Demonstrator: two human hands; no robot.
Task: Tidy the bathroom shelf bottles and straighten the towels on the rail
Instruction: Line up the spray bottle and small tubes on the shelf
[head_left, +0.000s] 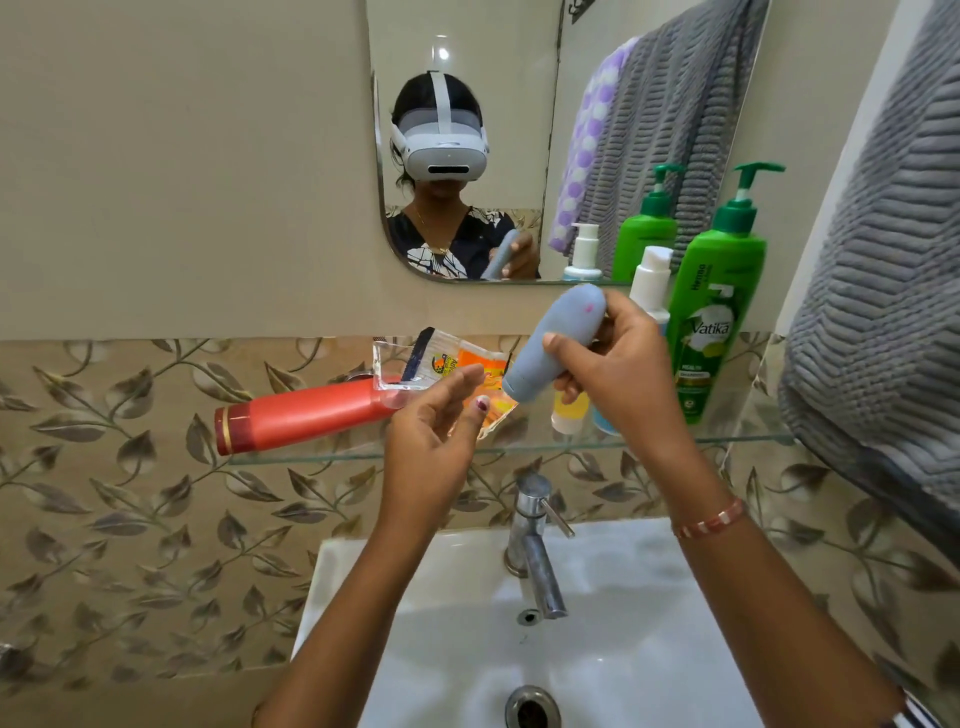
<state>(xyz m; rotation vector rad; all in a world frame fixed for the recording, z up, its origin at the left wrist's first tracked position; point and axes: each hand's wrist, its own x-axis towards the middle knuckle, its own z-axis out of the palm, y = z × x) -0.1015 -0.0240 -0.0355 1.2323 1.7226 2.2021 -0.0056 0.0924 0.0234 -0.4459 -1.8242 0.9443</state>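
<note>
1. Right now the right hand (613, 358) grips a grey-blue bottle (558, 343), thumb across its front, fingers curled round the back; bottle tilted, cap end down-left, held above the glass shelf (675, 441) w/o touching it.
2. Left hand (436, 426) is open, palm up, fingers relaxed & straight, holding nothing; fingertips sit just below-left of the bottle's cap end, in front of the sachets (467, 364).
3. Sachets lie crumpled on the shelf beside a clear plastic holder (387, 371).
4. Red bottle (306, 415) lies on its side on the shelf's left end, cap poking past the edge.
5. Right side of shelf: green Vatika pump bottle (719, 312) upright, white pump bottle (652, 283) just left of it, small yellow bottle (569, 413) partly hidden behind the right hand.
6. Grey towel (883, 291) hangs at far right.
7. Below: tap (535, 540) & white sink (441, 597); mirror (467, 52) above the shelf.
</note>
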